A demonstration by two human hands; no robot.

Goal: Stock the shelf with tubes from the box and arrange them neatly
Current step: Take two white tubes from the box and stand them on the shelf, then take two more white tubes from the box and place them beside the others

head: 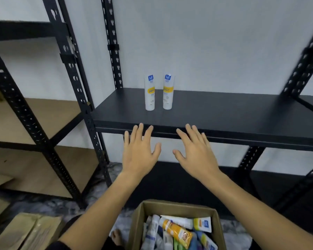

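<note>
Two white tubes with yellow bands stand upright side by side on the black shelf (pixel 224 114), the left tube (pixel 149 92) and the right tube (pixel 168 92) a small gap apart. My left hand (pixel 140 150) and my right hand (pixel 195 151) hover palm down, fingers spread, just in front of the shelf's front edge, holding nothing. Below them an open cardboard box (pixel 139 219) on the floor holds several tubes, among them an orange-yellow tube (pixel 177 232) lying on top.
Black perforated uprights (pixel 114 51) frame the shelf on both sides. A second rack with wooden boards (pixel 49 114) stands to the left. Flat cardboard (pixel 27 231) lies at the lower left. A lower black shelf (pixel 188 179) sits behind the box.
</note>
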